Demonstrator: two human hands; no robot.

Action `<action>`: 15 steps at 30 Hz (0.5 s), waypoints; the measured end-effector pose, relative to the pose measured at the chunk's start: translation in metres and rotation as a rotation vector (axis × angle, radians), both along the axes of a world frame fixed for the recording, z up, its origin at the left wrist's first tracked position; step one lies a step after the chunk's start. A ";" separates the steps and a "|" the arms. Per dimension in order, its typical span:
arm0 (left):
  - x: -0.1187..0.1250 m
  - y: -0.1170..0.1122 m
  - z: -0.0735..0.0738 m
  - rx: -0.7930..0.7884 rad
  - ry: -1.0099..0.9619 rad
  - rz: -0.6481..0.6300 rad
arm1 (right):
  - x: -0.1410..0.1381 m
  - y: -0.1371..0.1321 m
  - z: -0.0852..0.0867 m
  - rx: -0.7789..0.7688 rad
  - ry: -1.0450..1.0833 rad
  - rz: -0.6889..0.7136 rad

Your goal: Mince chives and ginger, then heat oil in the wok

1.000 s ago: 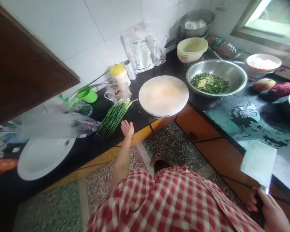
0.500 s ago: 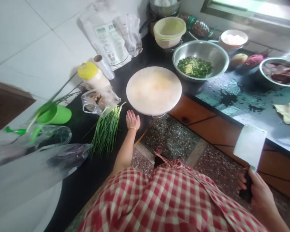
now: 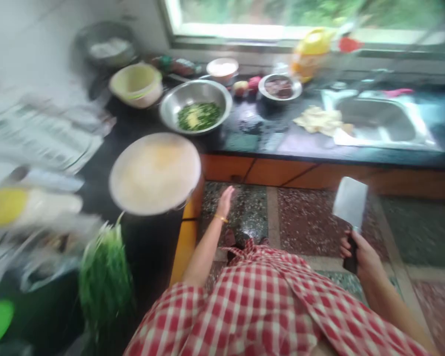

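My right hand (image 3: pixel 358 252) grips the dark handle of a broad cleaver (image 3: pixel 350 202), blade up, over the floor in front of the counter. My left hand (image 3: pixel 225 200) hangs open in the air off the counter's corner, fingers out, holding nothing. Nearest to it is the round pale cutting board (image 3: pixel 155 172) on the black counter (image 3: pixel 255 141). A bunch of green chives (image 3: pixel 104 279) lies at the lower left, blurred. A steel bowl of chopped greens (image 3: pixel 196 105) stands behind the board.
The view is smeared by motion. A steel sink (image 3: pixel 378 118) lies at the right under a window. A cream colander (image 3: pixel 137 84), small bowls (image 3: pixel 280 86), a yellow jug (image 3: pixel 313 47) and packets (image 3: pixel 40 133) line the counter. Speckled floor tiles (image 3: pixel 307 222) lie below.
The view has swung right, bringing the sink and window in. My left hand has come off the counter beside the chives and now hangs past the corner. The cleaver stays held upright.
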State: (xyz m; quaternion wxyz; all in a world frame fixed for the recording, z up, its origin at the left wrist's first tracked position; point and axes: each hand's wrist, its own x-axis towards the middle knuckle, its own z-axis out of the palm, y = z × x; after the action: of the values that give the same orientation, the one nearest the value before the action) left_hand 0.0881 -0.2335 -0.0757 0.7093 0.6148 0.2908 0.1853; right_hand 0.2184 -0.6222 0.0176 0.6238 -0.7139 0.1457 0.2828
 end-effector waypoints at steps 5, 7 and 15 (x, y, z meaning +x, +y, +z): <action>0.079 -0.006 0.026 -0.696 -0.127 0.059 | 0.012 -0.061 -0.010 0.217 -0.001 -0.298; 0.119 -0.022 0.041 -0.777 -0.155 0.004 | 0.023 -0.089 -0.016 0.252 -0.029 -0.374; 0.332 -0.163 0.115 -0.632 -0.138 -0.249 | 0.145 -0.186 -0.022 0.368 -0.134 -0.410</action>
State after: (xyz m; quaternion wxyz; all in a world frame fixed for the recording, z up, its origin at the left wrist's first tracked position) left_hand 0.4199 -0.3963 0.0393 0.8998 0.3817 0.2078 0.0391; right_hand 0.3631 -0.8079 -0.0041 0.7953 -0.5616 0.1914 0.1246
